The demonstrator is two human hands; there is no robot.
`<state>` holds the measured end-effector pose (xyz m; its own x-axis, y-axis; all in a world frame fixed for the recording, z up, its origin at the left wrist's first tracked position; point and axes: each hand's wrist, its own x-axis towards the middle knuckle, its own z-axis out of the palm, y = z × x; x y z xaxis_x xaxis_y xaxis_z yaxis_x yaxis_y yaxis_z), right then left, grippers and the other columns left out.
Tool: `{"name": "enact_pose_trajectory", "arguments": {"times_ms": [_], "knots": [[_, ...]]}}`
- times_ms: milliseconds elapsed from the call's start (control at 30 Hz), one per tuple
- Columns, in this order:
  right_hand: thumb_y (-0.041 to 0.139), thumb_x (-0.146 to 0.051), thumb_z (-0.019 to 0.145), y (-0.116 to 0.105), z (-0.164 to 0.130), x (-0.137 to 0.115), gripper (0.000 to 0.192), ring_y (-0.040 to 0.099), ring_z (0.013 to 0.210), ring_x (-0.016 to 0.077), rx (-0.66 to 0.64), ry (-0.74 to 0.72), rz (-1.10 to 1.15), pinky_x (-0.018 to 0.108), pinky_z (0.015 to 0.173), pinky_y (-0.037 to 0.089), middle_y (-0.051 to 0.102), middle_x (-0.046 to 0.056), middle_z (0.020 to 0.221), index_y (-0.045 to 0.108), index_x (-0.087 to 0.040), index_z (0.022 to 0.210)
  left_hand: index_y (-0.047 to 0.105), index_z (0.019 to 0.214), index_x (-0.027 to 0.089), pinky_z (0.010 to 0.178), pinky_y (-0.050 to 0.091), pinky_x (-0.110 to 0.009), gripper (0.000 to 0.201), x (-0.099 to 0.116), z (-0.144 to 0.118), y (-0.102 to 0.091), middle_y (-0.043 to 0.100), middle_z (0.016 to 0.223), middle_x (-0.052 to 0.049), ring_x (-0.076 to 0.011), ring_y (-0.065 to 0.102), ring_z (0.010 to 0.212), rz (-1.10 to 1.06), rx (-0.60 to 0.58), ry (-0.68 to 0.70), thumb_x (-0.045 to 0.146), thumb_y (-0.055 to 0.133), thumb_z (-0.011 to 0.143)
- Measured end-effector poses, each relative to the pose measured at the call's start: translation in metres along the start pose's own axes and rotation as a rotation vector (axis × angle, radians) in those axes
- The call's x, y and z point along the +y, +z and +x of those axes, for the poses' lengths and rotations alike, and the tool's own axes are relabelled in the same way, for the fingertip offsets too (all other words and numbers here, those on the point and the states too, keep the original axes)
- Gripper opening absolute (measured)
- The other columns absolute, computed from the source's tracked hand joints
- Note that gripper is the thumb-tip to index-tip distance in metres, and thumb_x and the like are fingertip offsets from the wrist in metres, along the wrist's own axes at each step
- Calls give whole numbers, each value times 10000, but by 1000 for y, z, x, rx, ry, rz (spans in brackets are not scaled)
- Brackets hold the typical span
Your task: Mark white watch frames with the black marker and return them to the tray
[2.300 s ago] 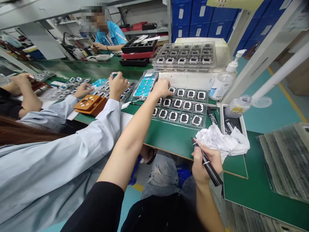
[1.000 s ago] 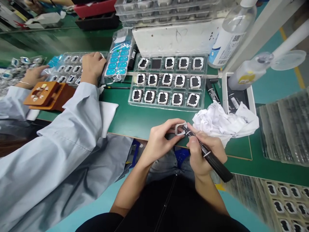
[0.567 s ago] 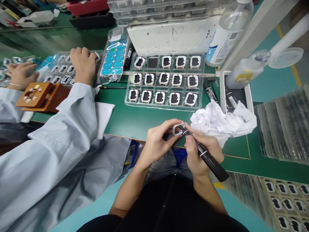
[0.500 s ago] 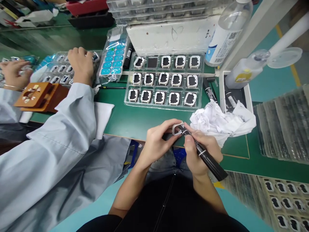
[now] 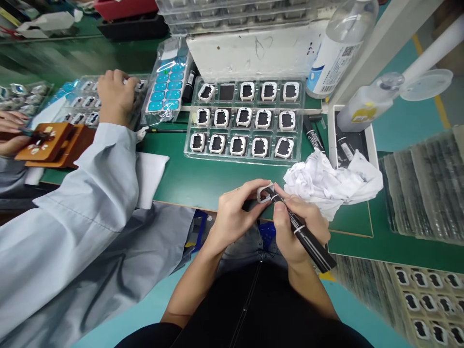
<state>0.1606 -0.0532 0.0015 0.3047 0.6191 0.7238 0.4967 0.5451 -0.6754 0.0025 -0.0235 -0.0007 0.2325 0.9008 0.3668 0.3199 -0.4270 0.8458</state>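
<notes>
The left hand is pinching a white frame by the bench's near edge while the right hand is gripping a marker angled toward it, perhaps risking stray ink if either grip slips.

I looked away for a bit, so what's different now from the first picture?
The person's left hand came back from the tray toward the body and now holds a white frame at the tip of the marker. The right hand still grips that marker. The tray and crumpled cloth stayed put.
</notes>
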Motion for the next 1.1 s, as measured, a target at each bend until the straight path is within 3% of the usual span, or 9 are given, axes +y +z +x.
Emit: {"name": "enact_pose_trajectory", "arguments": {"times_ms": [333,600,733,1100], "knots": [[806,-104,1045,-1,2,-2,181,931,971,310,-19,35,21,361,768,797,874,13,981,740,-258,1114,831,1416,313,850,740,-288,326,-2,1,0,895,1107,-15,-183,845,871,46,-2,45,288,855,1092],[792,-168,1075,-5,3,-1,101,928,949,283,-44,65,19,354,769,788,906,40,1070,747,-258,1070,845,1407,307,935,784,-319,336,-1,3,-2,911,1199,-24,-210,891,981,-19,-23,-20,291,860,1072],[803,-191,1081,-6,2,0,93,928,947,288,1,87,60,348,759,786,879,17,966,743,-252,1044,851,1385,270,973,797,-319,378,1,5,-3,913,1192,-20,-208,905,984,-129,-41,-79,278,922,1014],[837,-157,1040,-6,-13,12,184,924,991,300,18,16,176,420,842,821,828,-7,949,767,-250,1182,840,1359,247,954,799,-313,477,-4,9,-11,907,1217,-75,-237,913,1054,-347,-106,-188,326,1031,930]]}}
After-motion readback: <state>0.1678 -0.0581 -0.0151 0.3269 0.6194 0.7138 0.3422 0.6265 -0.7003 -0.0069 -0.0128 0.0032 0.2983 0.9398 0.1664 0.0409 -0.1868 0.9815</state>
